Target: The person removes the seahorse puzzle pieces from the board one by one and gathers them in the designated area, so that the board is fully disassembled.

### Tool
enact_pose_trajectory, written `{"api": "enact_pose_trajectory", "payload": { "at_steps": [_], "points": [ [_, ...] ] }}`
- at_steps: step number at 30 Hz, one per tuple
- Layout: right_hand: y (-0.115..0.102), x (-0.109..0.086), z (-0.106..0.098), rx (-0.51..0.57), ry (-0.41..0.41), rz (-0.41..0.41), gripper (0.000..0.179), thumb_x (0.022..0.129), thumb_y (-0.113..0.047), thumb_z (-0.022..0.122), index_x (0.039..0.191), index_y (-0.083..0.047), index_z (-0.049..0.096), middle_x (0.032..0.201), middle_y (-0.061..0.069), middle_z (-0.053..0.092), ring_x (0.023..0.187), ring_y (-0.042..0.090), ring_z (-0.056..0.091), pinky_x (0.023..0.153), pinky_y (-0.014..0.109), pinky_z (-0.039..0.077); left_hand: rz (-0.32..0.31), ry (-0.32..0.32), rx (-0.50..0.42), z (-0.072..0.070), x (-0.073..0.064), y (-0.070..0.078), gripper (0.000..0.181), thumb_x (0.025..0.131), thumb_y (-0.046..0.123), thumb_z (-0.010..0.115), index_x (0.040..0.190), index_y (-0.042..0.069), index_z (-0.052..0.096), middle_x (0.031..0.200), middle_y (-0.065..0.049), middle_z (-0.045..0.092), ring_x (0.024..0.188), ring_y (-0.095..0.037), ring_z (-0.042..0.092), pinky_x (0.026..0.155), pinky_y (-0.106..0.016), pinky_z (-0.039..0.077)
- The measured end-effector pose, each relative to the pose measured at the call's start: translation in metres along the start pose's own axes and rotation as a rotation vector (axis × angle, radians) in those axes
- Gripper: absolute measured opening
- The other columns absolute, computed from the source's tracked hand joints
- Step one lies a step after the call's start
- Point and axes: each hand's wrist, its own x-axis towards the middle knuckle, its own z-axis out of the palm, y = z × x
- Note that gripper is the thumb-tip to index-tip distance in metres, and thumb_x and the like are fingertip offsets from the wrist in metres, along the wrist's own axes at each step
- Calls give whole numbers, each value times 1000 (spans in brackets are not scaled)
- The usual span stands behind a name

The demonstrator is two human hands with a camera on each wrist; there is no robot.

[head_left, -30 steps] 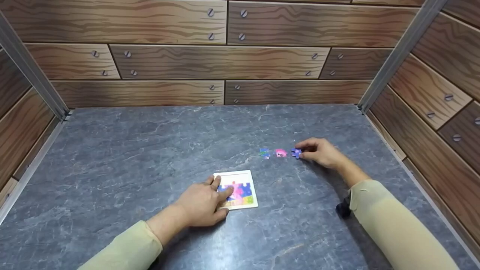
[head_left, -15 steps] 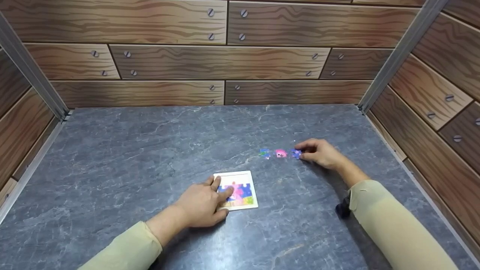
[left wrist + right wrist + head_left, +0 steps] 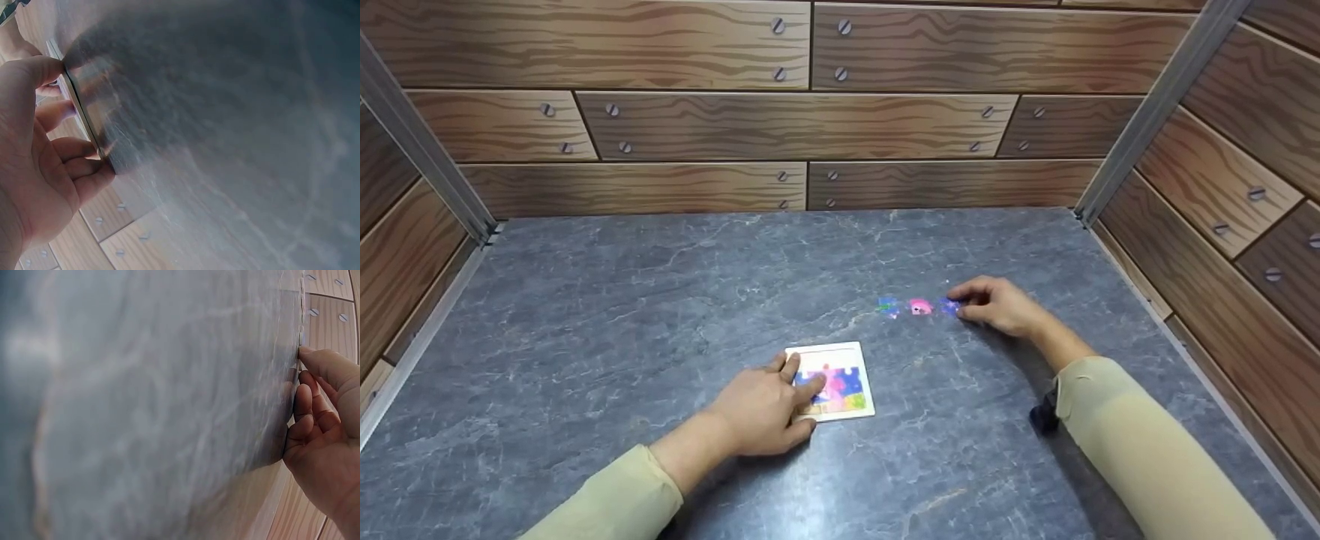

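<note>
In the head view, my left hand (image 3: pixel 761 411) holds a white-framed jigsaw puzzle board (image 3: pixel 868 390) on the table. Its thumb is at the near edge, the index finger lies over the picture, and other fingers are at the far left corner. The left wrist view shows thumb and fingers along the edge of the board (image 3: pixel 84 115). My right hand (image 3: pixel 1006 306) pinches a purple-blue puzzle piece (image 3: pixel 950 306) between thumb and index finger, on or just above the table; fingers partly hide it. A pink piece (image 3: pixel 920 307) and a blue-green piece (image 3: pixel 888 307) lie left of it.
The grey marbled tabletop (image 3: pixel 660 285) is bounded by wood-print walls (image 3: pixel 697 124) at the back and sides. Metal posts (image 3: pixel 1140 112) stand at the back corners. A dark device (image 3: pixel 1044 414) sits under the right sleeve.
The purple-blue piece now sits slightly differently in the right fingers and looks more covered. Left hand and board stay in place; the whole head view shifts slightly.
</note>
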Motion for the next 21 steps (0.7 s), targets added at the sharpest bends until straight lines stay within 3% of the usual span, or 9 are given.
{"api": "enact_pose_trajectory", "payload": {
  "at_steps": [15, 21],
  "points": [
    [-1, 1, -1, -14, -10, 7, 32, 95, -3, 76, 126, 4, 74, 99, 11, 66, 79, 12, 55, 65, 20, 46, -11, 3, -12, 0, -1, 1, 60, 100, 43, 62, 153, 13, 60, 145, -38, 54, 135, -52, 55, 98, -59, 56],
    [0, -1, -1, 64, -14, 17, 35, 96, -3, 75, 129, 9, 70, 93, 10, 65, 72, 8, 55, 61, 19, 46, -8, 0, -1, 0, 0, 1, 61, 100, 43, 62, 153, 14, 59, 145, -38, 54, 135, -52, 56, 98, -58, 57]
  ]
}}
